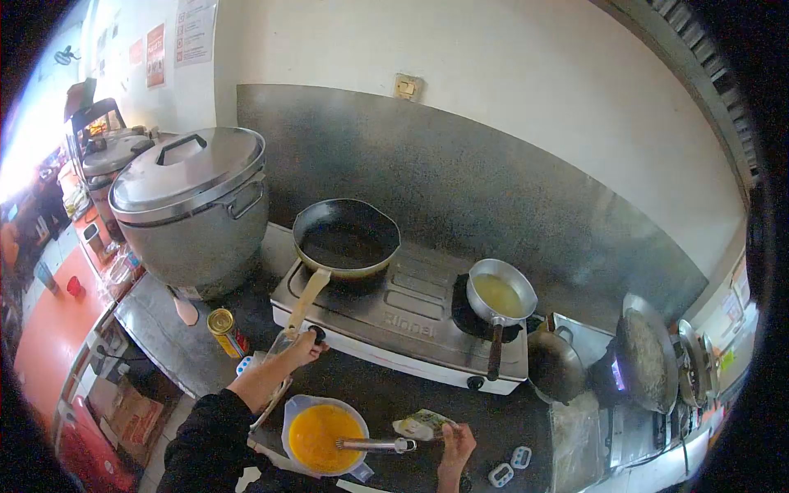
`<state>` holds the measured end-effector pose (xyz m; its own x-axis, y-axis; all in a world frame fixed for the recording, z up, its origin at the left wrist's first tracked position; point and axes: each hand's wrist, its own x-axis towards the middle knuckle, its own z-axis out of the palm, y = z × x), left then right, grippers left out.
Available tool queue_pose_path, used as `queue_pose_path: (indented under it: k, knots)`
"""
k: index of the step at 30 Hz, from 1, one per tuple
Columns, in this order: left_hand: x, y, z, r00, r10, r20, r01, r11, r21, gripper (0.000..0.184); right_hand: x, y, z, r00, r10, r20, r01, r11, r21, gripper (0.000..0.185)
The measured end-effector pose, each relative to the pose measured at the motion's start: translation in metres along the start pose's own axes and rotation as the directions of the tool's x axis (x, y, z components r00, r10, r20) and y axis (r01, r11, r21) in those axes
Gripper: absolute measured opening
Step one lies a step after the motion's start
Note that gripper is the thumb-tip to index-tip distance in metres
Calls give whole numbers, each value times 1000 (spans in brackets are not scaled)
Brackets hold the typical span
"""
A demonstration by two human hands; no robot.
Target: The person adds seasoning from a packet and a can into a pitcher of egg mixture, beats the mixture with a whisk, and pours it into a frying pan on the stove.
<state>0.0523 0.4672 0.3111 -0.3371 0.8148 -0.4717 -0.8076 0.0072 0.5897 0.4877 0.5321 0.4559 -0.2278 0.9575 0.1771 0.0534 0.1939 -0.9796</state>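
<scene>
My left hand [306, 350] is closed on the black stove knob [319, 334] at the left front of the two-burner gas stove [411, 326]. Above it, a dark frying pan [345, 234] with a pale handle rests on the left burner. In my right hand [458, 448] is a small green and white packet [422, 426], gripped by its right end. Between my arms stands a pitcher-like bowl [288, 427] of orange-yellow liquid, which looks like beaten egg. A metal-handled whisk [380, 444] leans in it, its head partly sunk.
A saucepan [501, 287] with yellowish liquid sits on the right burner. Left of the stove are a large lidded pot [193, 209], an opened can [227, 332] and a wooden spatula [186, 311]. Two small timers [511, 465] lie at the front; a wok [645, 353] stands far right.
</scene>
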Motion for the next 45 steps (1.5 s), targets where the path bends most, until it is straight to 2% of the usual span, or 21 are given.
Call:
queue_pose_path:
  k: [3,6,9,11,13,14,15,17,18,20,22,24,27,28,31,33,35,37,40,43,45]
  knots:
    - [1,5,2,981,-195,4,184,917,-354,24,-5,2,0,999,53,2,-53,998,37,18]
    - [-11,3,20,993,-111,-40,96,958,-269,41,-10,-12,3,999,53,2,-53,997,56,16]
    - [-35,19,53,931,-345,-120,318,927,-197,44,-15,-35,6,998,13,-62,-9,998,66,14]
    - [-60,26,64,946,-323,30,302,910,285,50,-13,-39,-4,994,-17,-111,27,996,90,12]
    - [-85,25,85,973,-210,98,65,652,755,52,-12,-58,-10,981,-102,-166,115,991,67,12]
    - [-85,25,81,933,-202,297,-222,324,919,49,-13,-70,-17,975,-150,-166,147,989,-34,12]
    - [-93,28,83,855,-186,484,-499,-46,865,47,-14,-80,-25,967,-197,-164,175,975,-139,13]
    - [-114,31,112,888,-184,422,-460,-318,829,42,-17,-103,-25,923,-274,-270,251,961,-115,13]
    - [-172,45,151,925,-57,375,-374,-299,878,39,-20,-117,-24,903,-290,-316,298,954,-25,14]
    - [-226,52,173,850,84,521,-505,-153,849,35,-27,-135,-37,893,-352,-280,325,935,-141,12]
    - [-277,48,198,491,312,813,-823,-140,551,35,-43,-173,-33,918,-340,-203,330,940,-82,12]
    - [-332,54,236,419,285,862,-883,-96,460,45,-68,-199,-11,925,-343,-161,350,937,17,12]
    - [-365,38,256,419,272,866,-878,-124,463,56,-102,-206,11,967,-251,-48,254,965,69,18]
    - [-367,33,254,462,199,864,-876,-49,479,51,-106,-195,6,976,-187,109,184,982,39,29]
    - [-365,22,244,570,-27,821,-812,134,568,37,-138,-183,40,973,-196,-122,205,977,65,19]
    - [-368,22,234,656,-169,735,-713,181,678,30,-161,-179,49,976,-217,-23,218,975,51,32]
    - [-369,16,221,619,-61,783,-727,332,601,21,-185,-169,65,990,-135,-42,142,960,242,46]
    - [-367,15,209,663,-83,744,-626,483,612,18,-210,-149,84,992,60,-111,21,788,615,62]
    - [-364,9,193,650,-149,745,-556,576,600,19,-253,-109,80,836,397,379,-521,358,775,77]
    - [-352,-4,179,467,-207,860,-657,570,494,21,-275,-75,89,592,149,792,-769,-193,610,80]
    - [-351,-10,172,362,-253,897,-696,567,441,22,-272,-112,99,553,78,829,-709,-479,517,86]
